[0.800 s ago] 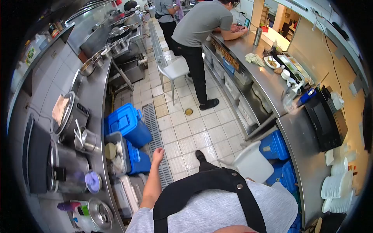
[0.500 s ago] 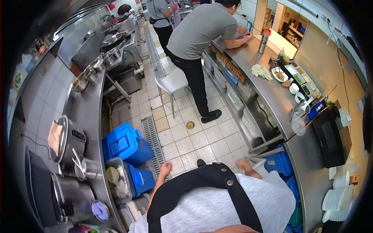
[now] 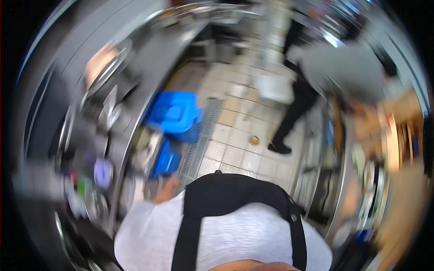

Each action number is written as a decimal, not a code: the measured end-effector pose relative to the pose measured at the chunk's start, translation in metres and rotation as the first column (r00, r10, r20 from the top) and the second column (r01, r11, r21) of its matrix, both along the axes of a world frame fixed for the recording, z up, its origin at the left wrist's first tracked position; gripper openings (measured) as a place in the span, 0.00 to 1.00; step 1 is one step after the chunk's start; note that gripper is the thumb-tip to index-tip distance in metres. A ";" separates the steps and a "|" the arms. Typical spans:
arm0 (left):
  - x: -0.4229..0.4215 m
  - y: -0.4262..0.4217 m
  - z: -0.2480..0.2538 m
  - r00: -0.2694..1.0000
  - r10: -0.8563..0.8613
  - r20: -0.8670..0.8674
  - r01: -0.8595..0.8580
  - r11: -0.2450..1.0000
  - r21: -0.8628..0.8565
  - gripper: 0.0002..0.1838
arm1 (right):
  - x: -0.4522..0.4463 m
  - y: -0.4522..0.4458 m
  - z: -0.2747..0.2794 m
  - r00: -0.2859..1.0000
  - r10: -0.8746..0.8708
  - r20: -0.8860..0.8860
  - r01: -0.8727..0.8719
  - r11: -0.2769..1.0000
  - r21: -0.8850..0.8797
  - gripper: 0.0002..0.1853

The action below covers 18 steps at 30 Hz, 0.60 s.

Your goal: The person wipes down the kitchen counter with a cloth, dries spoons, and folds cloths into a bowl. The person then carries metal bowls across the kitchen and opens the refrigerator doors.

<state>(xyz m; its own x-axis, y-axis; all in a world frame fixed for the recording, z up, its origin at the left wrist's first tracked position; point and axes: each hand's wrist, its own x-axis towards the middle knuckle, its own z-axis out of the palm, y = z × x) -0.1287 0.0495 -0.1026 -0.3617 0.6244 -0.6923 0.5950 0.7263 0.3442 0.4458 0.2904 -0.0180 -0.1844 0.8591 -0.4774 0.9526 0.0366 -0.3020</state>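
Kitchen floor [image 3: 233, 156], pale tile, occupies the centre of the frame, with a steel counter [image 3: 165, 65] running along its left side from upper centre to lower left. Motion blur limits fine detail throughout.

Hand positions: the left hand [image 3: 168, 190] is left of centre in the lower half of the frame, beside the apron [image 3: 235, 194]. Its fingers are blurred; whether they are spread, pressed together or pinching cannot be told, and no held object can be made out. The right hand is out of view, so its state cannot be told.

Nearest item: the small bin [image 3: 167, 159], blue, lies just above the left hand in the frame. Contact between the two cannot be confirmed. The bin's visible long edge slants from lower left to upper right, roughly in line with the drain grate [image 3: 205, 131] on its right. Of the two hands, the left is the only one seen near it.

Adjacent items: the large bin [image 3: 174, 113], blue and lidded, stands directly above the small bin in the frame. An open tub [image 3: 145, 151] sits immediately to the left, next to the counter edge.

Background: a chair [image 3: 275, 88] and a co-worker [image 3: 346, 67], leaning toward the right, are well apart from the left hand.
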 end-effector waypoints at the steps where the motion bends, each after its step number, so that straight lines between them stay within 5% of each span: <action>1: 0.012 0.016 -0.005 0.999 0.042 -0.010 -0.041 0.998 0.045 0.15 | 0.005 0.005 -0.017 0.996 0.087 0.024 -0.084 0.992 -0.095 0.14; 3: 0.032 0.054 0.008 0.979 0.198 0.043 -0.203 0.953 0.223 0.15 | 0.013 0.020 -0.029 0.976 0.213 0.055 -0.190 0.944 -0.270 0.13; 4: 0.045 0.079 0.050 0.941 0.310 0.140 -0.338 0.895 0.292 0.15 | 0.014 0.036 -0.028 0.962 0.264 0.067 -0.230 0.919 -0.320 0.13; 5: 0.058 0.090 0.091 0.953 0.244 0.180 -0.303 0.806 0.509 0.16 | 0.006 0.053 -0.029 0.947 0.314 0.065 -0.272 0.895 -0.354 0.13; 8: 0.078 0.105 0.134 0.909 0.296 0.292 -0.411 0.750 0.519 0.15 | -0.030 0.101 -0.037 0.909 0.412 0.055 -0.359 0.844 -0.398 0.11; 10: 0.070 0.068 0.150 0.878 0.360 0.315 -0.471 0.766 0.438 0.16 | -0.063 0.122 -0.051 0.889 0.458 0.029 -0.413 0.825 -0.386 0.11; 12: 0.062 0.022 0.109 0.839 0.443 0.316 -0.541 0.741 0.398 0.16 | -0.105 0.148 -0.059 0.869 0.494 -0.002 -0.465 0.817 -0.340 0.10; 14: 0.055 -0.044 0.065 0.852 0.520 0.054 -0.517 0.823 0.236 0.19 | -0.166 0.178 -0.064 0.863 0.497 -0.085 -0.503 0.838 -0.210 0.09; 16: 0.057 -0.132 0.003 0.932 0.312 -0.186 -0.326 0.944 -0.050 0.19 | -0.240 0.206 -0.047 0.866 0.434 -0.247 -0.457 0.889 -0.040 0.09; 17: 0.067 -0.173 -0.017 0.893 0.392 -0.219 -0.428 0.891 -0.151 0.18 | -0.280 0.217 -0.032 0.851 0.406 -0.332 -0.420 0.907 0.034 0.09; 18: 0.080 -0.186 0.005 0.601 0.738 -0.309 -0.793 0.597 -0.116 0.19 | -0.320 0.220 -0.028 0.866 0.329 -0.376 -0.378 0.924 -0.063 0.10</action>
